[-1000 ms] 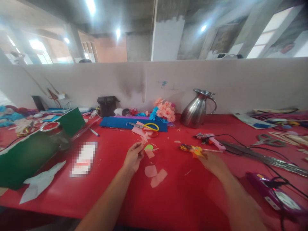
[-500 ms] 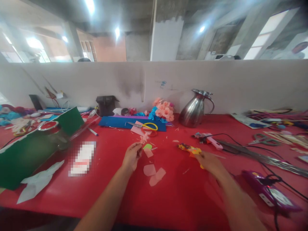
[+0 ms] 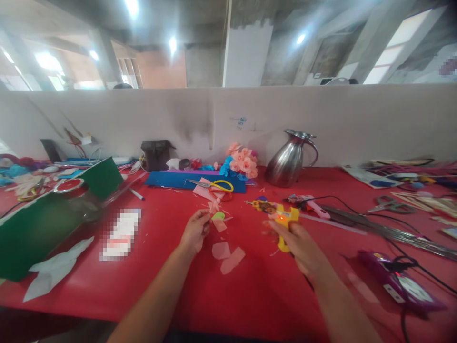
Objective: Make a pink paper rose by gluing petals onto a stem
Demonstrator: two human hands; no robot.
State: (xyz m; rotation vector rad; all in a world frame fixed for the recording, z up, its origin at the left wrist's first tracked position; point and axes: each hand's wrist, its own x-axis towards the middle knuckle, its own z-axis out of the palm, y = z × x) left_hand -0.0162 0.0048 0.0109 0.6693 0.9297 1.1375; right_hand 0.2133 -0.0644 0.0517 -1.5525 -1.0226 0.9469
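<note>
Between the fingertips of my left hand point(image 3: 195, 230) is a small pink paper flower point(image 3: 214, 206), pinched upright. My right hand point(image 3: 298, 243) grips a yellow hot glue gun point(image 3: 284, 221); its nozzle points left and a small orange light glows on its body. Beside my left hand lie a light-green paper piece point(image 3: 218, 216) and a pink paper petal point(image 3: 219, 225). Nearer to me on the red table point(image 3: 250, 300) are more pink petals point(image 3: 233, 260). Yellow-handled scissors point(image 3: 223, 185) rest on pink paper and a blue sheet point(image 3: 164, 179) behind my left hand.
A steel jug point(image 3: 288, 159) stands at the back beside a bunch of pink and blue paper flowers point(image 3: 244, 163). On the right are a pink glue gun point(image 3: 316, 208), grey scissors point(image 3: 391, 205) and a purple power strip point(image 3: 402, 283) with cables. A glass jar point(image 3: 80, 202) stands left.
My right hand has lifted the yellow glue gun off the table and moved slightly left, its nozzle now nearer my left hand. My left hand has stayed nearly still with the flower.
</note>
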